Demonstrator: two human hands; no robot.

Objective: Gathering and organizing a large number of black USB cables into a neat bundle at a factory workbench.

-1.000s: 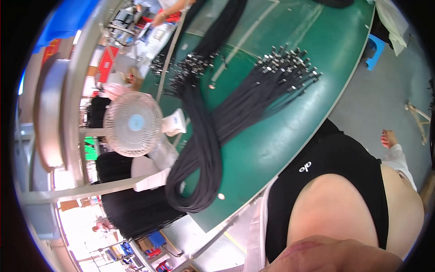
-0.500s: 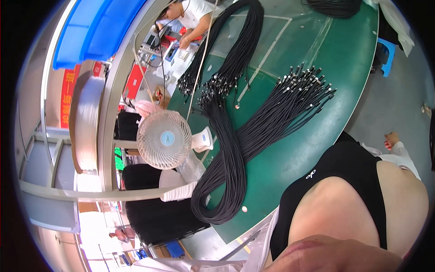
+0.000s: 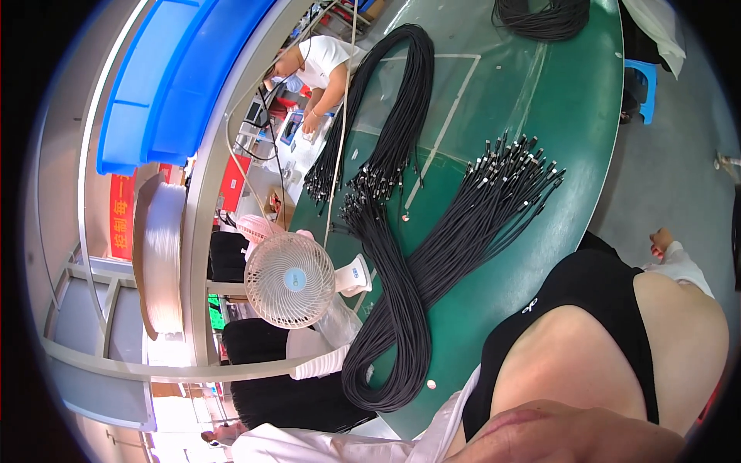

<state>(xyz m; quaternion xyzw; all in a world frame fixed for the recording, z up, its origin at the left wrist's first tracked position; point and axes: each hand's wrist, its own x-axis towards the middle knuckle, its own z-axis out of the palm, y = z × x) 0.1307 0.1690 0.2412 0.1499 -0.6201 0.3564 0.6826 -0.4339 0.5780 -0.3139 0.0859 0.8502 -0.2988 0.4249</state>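
Note:
My right hand, small at the right beyond my body, hangs over the floor beside the table with its fingers curled in. Nothing shows in it. My left arm's white sleeve runs along the lower edge; the left hand itself is out of sight. On the green table lie bundles of black cables. The nearest looped bundle bends round at the table's near end and spreads into connector ends with bright tips. A second bundle curves above it. Neither hand touches the cables.
A white fan stands at the table's left edge by a metal frame. Blue bins and a spool are left. Another person works at the far bench. A coiled cable bundle and blue stool lie farther off.
The view has tilted, so the table, fan and bins sit lower in the picture. More of my left sleeve shows at the bottom. The cables have not visibly moved on the table.

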